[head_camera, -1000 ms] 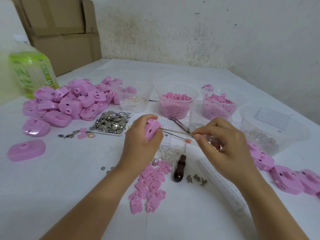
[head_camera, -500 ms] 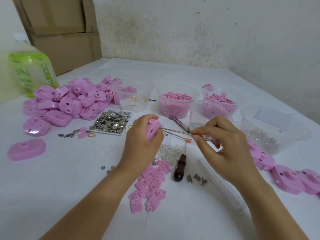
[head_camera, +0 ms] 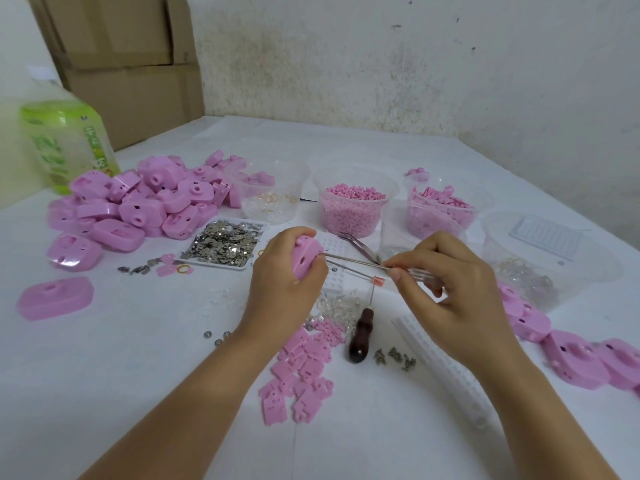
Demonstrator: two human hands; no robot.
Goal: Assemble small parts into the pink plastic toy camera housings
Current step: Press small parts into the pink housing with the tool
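1. One pink housing is held above the white table, just in front of the middle of the work area, with one edge turned toward the right.
2. It is gripped by the left hand, whose fingers and thumb are curled round its body.
3. Thin metal tweezers are pinched between the thumb and fingertips of the right hand. Their tips are brought up against the right edge of the housing.
4. Whether a part is caught in the tips cannot be told; anything there is too small to make out.
5. The step in hand is judged to be the seating of a small part in an opening in the housing's edge.
6. For the next move, the housing has to be kept steady and the tips guided straight into the opening, then the pinch eased so that the part is left behind.
7. Flat pink pieces are scattered just below the hands, and a dark-handled awl lies beside them.
8. A tray of small metal pieces lies just left of the housing, and a tub of pink beads stands beyond it.
9. Farther out, a pile of housings is heaped at the left, and more housings lie along the right edge.
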